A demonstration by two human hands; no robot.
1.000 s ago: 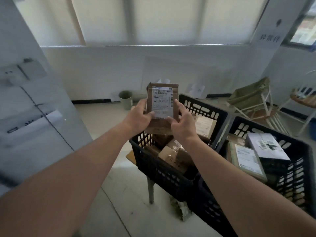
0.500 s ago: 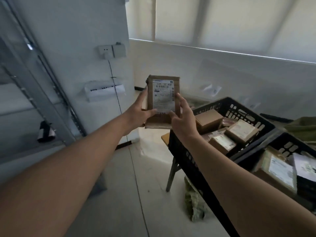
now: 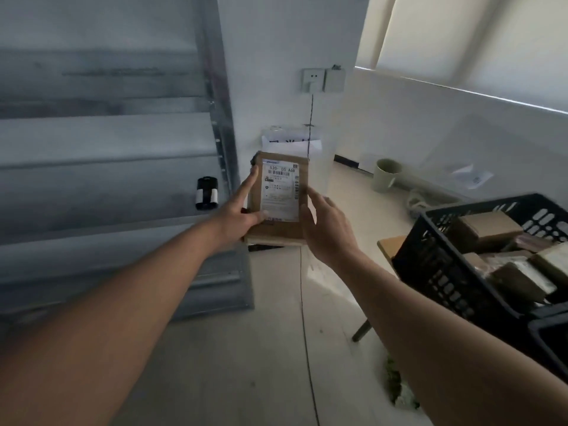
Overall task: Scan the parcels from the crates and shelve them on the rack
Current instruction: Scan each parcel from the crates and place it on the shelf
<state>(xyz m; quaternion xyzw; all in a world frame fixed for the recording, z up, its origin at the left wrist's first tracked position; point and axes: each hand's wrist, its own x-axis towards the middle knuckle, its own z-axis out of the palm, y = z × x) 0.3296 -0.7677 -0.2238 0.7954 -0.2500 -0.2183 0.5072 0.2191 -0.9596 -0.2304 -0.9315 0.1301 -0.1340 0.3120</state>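
Observation:
A flat brown cardboard parcel (image 3: 281,195) with a white shipping label stands upright at arm's length in front of me. My left hand (image 3: 238,215) holds its left edge, thumb across the lower label and index finger stretched up the side. My right hand (image 3: 324,229) touches the right edge with loosely spread fingers. A grey metal rack (image 3: 116,142) with bare shelves fills the left. A small black and white scanner (image 3: 206,193) stands on one of its shelves, near the upright post. A black plastic crate (image 3: 445,259) with several boxed parcels sits at the right.
A wall corner with a socket (image 3: 313,79) and a hanging cable is behind the parcel. A pale green bin (image 3: 384,175) stands on the floor by the far wall. The crate rests on a small wooden table (image 3: 388,244). Green scraps (image 3: 396,385) lie on the floor.
My view has swung left from the crates to the rack, and the parcel has travelled with both hands. My right hand's fingers have loosened from the parcel's edge.

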